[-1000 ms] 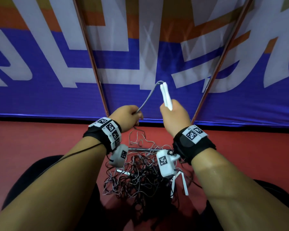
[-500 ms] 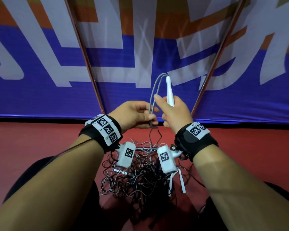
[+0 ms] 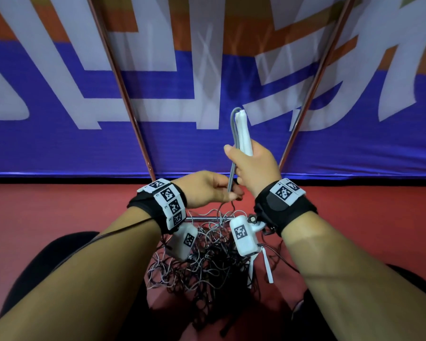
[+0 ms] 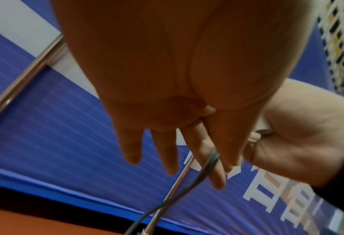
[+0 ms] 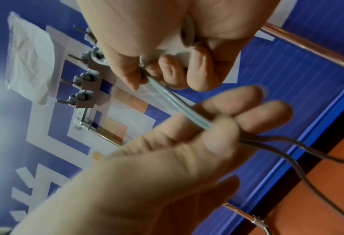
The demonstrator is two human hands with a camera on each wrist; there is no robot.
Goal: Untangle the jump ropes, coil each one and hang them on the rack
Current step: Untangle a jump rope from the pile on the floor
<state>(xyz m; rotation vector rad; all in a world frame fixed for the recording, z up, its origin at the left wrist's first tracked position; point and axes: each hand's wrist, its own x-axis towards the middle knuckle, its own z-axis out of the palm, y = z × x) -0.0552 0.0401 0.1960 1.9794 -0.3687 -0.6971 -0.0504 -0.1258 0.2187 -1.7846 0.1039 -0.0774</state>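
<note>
My right hand (image 3: 242,159) grips a pair of white jump rope handles (image 3: 243,130) upright, thumb pressing the grey cord (image 3: 232,166) against them. The cord loops over the handle tops and runs down in doubled strands to my left hand (image 3: 228,193), just below. In the right wrist view the left hand (image 5: 217,127) pinches the cord strands (image 5: 179,108) between thumb and fingers. From there the cord drops into a tangle of ropes (image 3: 207,264) on the floor. The rack's hooks (image 5: 82,77) show behind the right hand (image 5: 167,63).
Two copper rack poles (image 3: 123,94) (image 3: 315,82) rise in front of a blue banner; a base bar (image 3: 202,219) crosses over the tangle. Another pair of white handles (image 3: 268,267) lies at the tangle's right on the red floor (image 3: 59,217). A white bag (image 5: 28,63) hangs beside the hooks.
My left hand brought the cord over to the handles, then slid down the strands to just below the right hand. The right hand has risen a little with the handles.
</note>
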